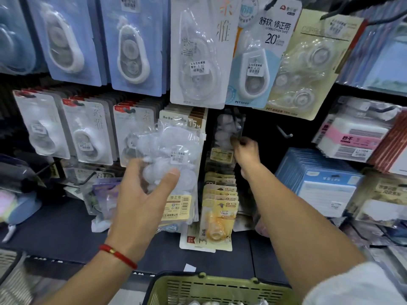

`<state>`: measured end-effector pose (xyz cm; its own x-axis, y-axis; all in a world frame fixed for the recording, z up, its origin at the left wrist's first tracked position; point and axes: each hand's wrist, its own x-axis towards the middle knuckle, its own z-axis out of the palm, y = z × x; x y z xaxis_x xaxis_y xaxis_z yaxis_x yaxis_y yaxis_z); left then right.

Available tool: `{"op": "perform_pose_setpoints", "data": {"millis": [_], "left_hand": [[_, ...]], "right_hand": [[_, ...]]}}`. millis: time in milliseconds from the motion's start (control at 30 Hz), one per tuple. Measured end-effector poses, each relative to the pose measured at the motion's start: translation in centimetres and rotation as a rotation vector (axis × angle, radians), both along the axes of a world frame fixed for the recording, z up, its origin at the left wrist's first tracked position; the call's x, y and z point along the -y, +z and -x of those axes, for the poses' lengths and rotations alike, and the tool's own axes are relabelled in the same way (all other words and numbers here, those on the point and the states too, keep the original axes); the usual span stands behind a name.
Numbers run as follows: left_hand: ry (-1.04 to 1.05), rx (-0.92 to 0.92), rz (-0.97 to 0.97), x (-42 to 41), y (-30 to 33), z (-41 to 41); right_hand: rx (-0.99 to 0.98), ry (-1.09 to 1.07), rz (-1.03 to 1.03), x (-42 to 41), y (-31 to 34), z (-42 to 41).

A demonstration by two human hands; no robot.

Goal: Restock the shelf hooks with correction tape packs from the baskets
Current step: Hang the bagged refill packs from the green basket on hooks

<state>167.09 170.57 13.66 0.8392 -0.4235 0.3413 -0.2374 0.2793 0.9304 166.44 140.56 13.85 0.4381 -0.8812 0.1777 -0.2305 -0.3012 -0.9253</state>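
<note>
My left hand grips a stack of clear-blister correction tape packs with beige cards, held up in front of the middle shelf row. My right hand reaches deep into a dark gap of the shelf and pinches a single clear pack that hangs there, apparently on a hook I cannot see. A bare metal hook sticks out just right of that pack. At the bottom edge sits a green basket with a few white packs inside.
Blue-carded tape packs fill the top row; grey-carded ones hang at middle left. Yellow packs hang below my right hand. Blue notepads and pink-striped packs crowd the right. Another basket shows at lower left.
</note>
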Motion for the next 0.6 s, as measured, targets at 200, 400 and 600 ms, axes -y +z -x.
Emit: {"op": "perform_pose_setpoints", "data": {"millis": [200,400,600], "left_hand": [[-0.124,-0.061,0.024,0.0,-0.4,0.1],[-0.193,-0.157,0.012,0.8,-0.5,0.8],[-0.298,-0.263,0.016,1.5,-0.6,2.5]], "right_hand": [[-0.259,-0.074,0.203,-2.3,-0.7,2.2],[0.136,0.411,0.010,-11.2,0.2,10.9],[0.108,0.557,-0.051,-14.7,2.2,13.1]]}}
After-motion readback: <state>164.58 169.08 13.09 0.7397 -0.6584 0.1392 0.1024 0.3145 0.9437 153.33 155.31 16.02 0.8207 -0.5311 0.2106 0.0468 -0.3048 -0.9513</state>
